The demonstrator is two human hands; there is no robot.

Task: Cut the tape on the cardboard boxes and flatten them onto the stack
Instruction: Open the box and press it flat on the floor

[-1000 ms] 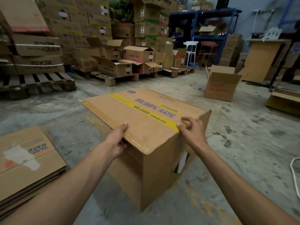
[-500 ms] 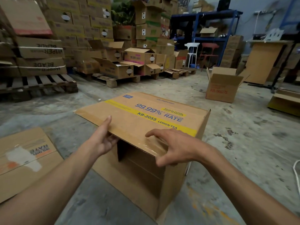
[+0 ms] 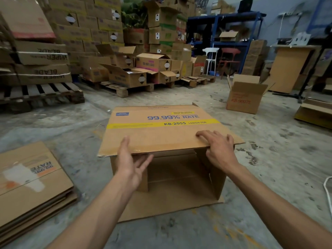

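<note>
A brown cardboard box [image 3: 161,130] printed "99.99% RATE KB-2055 LEMON TEA" lies on its side on the concrete floor, its open end facing me and the inside empty. One flap lies flat on the floor toward me. My left hand [image 3: 129,162] is at the near edge of the top panel, thumb on top and fingers spread under it. On that same edge, further right, rests my right hand [image 3: 218,150], fingers flat on top and thumb below. A stack of flattened boxes [image 3: 30,186] sits on the floor at the left.
Wooden pallets [image 3: 41,92] loaded with cartons line the left and back. An open box [image 3: 246,96] stands at the right, with flattened cardboard [image 3: 314,112] beyond it. A white cord [image 3: 327,191] lies at the far right edge. Blue shelving [image 3: 224,29] and chairs stand at the back.
The box has turned so its open end now faces me squarely. My right hand slid right along the top edge, and my left hand's fingers opened under the panel.
</note>
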